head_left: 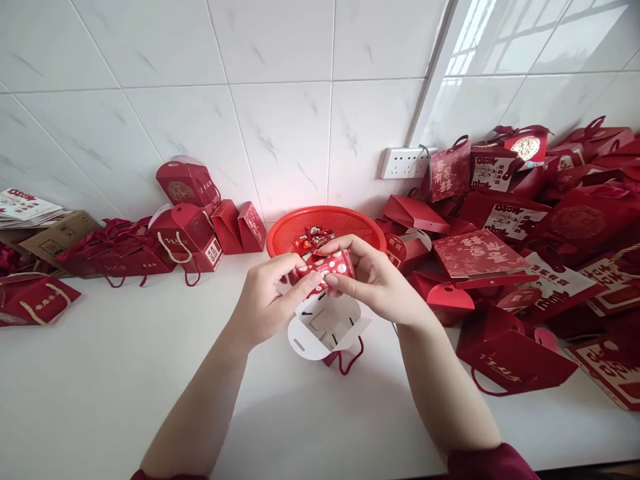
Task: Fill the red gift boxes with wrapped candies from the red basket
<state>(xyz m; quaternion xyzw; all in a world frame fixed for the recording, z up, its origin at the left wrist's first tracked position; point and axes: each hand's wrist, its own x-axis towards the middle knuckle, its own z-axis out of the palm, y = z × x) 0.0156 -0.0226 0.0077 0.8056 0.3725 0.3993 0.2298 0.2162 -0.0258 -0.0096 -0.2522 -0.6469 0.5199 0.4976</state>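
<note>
Both my left hand [273, 293] and my right hand [377, 280] are closed on a small red packet with white round spots [335, 265], one at each end. They hold it above an open gift box [333, 320], which stands on the table with its white inside facing up and a dark red cord handle at its front. Just behind the hands is a red plastic basket [285, 233] with perforated walls. Shiny red wrapped pieces [316, 238] lie in it, partly hidden by my fingers.
Many red gift boxes [520, 353] are heaped on the right. Several more boxes [185, 233] stand along the wall on the left, beside brown cardboard [60, 237] and white printed cards [23, 203]. A white power strip [406, 163] is fixed to the tiled wall.
</note>
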